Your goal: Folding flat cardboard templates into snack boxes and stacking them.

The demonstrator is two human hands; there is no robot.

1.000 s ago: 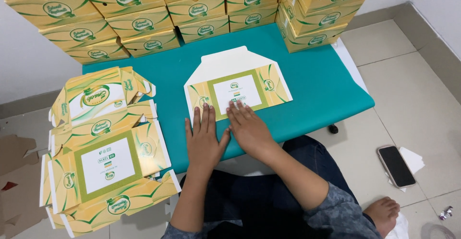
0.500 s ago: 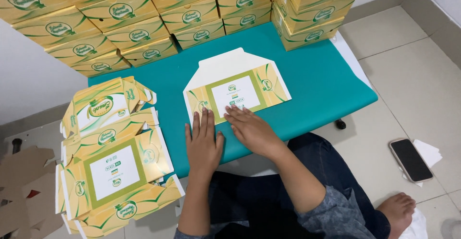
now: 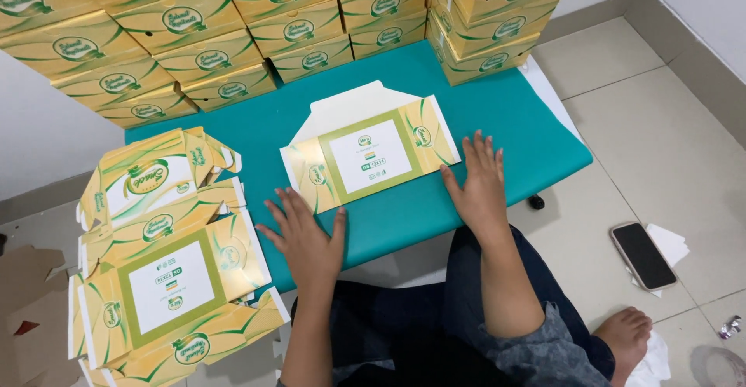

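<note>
A flat, unfolded yellow and green cardboard box blank point(image 3: 369, 154) lies printed side up on the teal table point(image 3: 497, 107). My left hand point(image 3: 305, 235) rests flat with fingers spread at the blank's near left corner. My right hand point(image 3: 477, 179) lies flat, fingers apart, against the blank's right end. Neither hand grips anything.
A stack of flat box blanks point(image 3: 159, 270) sits to my left, off the table's left end. Folded yellow boxes point(image 3: 256, 22) are piled along the table's far edge, with another pile point(image 3: 497, 14) at the far right. A phone point(image 3: 643, 255) lies on the tiled floor to the right.
Both hands have moved apart from the blank's near middle: the left to its left corner, the right to its right end. The view has shifted to the left.
</note>
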